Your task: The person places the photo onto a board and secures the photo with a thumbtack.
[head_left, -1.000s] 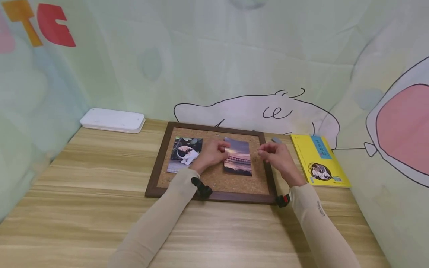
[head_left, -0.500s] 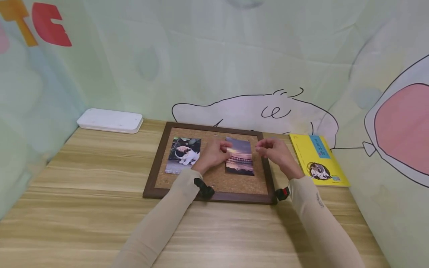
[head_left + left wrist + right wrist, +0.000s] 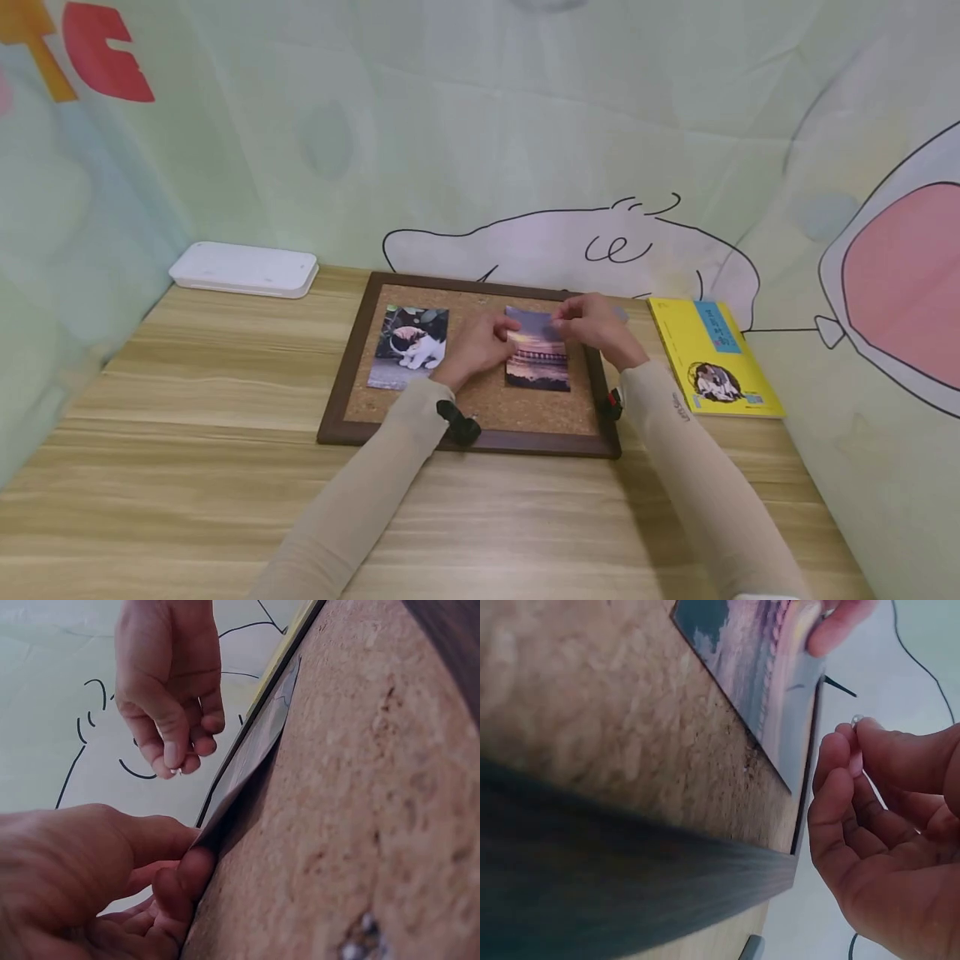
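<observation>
A corkboard (image 3: 517,412) in a dark brown frame lies on the wooden table. On its right half is a sunset photo (image 3: 538,362), whose left edge my left hand (image 3: 476,343) pinches between thumb and fingers. In the left wrist view that photo (image 3: 251,754) tilts up off the cork at the pinched edge. My right hand (image 3: 596,323) is over the photo's upper right corner, fingertips together. Between its thumb and forefinger it pinches a small clear push pin (image 3: 857,719), mostly covered by the fingers. A cat photo (image 3: 408,350) lies on the board's left half.
A yellow book (image 3: 686,337) lies right of the board. At the back left corner sits a flat white case (image 3: 243,268). A small grey object (image 3: 619,313) lies behind my right hand. Printed cloth walls (image 3: 480,125) enclose the table's back and sides.
My right hand has moved left and slightly away from me, from beside the sunset photo to over its upper right corner. My left hand keeps its pinch on the photo's left edge.
</observation>
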{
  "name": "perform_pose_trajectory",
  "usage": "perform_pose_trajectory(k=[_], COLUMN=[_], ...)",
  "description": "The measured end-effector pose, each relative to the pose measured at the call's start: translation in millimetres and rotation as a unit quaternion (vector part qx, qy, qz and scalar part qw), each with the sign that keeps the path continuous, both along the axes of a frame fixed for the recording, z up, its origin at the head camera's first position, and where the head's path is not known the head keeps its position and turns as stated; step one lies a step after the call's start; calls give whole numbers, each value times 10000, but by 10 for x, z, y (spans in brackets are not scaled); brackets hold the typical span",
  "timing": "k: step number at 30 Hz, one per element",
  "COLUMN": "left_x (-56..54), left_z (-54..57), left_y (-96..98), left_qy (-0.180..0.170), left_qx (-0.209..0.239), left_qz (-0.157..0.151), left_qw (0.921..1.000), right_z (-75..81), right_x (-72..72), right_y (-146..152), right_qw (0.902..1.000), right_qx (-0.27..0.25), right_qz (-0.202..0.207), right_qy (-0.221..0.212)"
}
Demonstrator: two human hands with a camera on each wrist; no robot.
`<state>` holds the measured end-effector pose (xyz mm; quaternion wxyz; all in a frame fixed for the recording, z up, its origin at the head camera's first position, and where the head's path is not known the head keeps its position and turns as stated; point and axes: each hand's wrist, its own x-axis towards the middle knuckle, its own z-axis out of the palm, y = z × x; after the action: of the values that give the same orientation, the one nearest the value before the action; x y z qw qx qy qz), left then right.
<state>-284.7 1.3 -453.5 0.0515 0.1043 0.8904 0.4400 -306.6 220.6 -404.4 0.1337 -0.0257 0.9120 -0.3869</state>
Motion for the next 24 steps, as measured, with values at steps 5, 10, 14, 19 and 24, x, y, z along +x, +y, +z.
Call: perform_pose_trajectory(k=[5, 10, 14, 19, 24], left_x=[-2, -3, 7, 19, -29], left_z=[-2, 2, -4, 4, -41], left_y=[-5, 10, 22, 15, 8], left_qy=[52, 107, 136, 89, 57], left_qx=[-105, -69, -86, -128, -58], left_qz=[-36, -128, -137, -124, -121], left_qw=[9999, 9998, 9998, 9998, 9999], right_z=[-35, -63, -74, -105, -114], right_x=[-115, -221, -265, -303, -332], right_y=[-95, -147, -184, -220, -238], right_qw=[9989, 9960, 9932, 9917, 9925], right_qx=[162, 478, 739, 921, 950], right_qz=[396, 683, 860, 879, 763], right_qy=[175, 311, 268, 167, 69])
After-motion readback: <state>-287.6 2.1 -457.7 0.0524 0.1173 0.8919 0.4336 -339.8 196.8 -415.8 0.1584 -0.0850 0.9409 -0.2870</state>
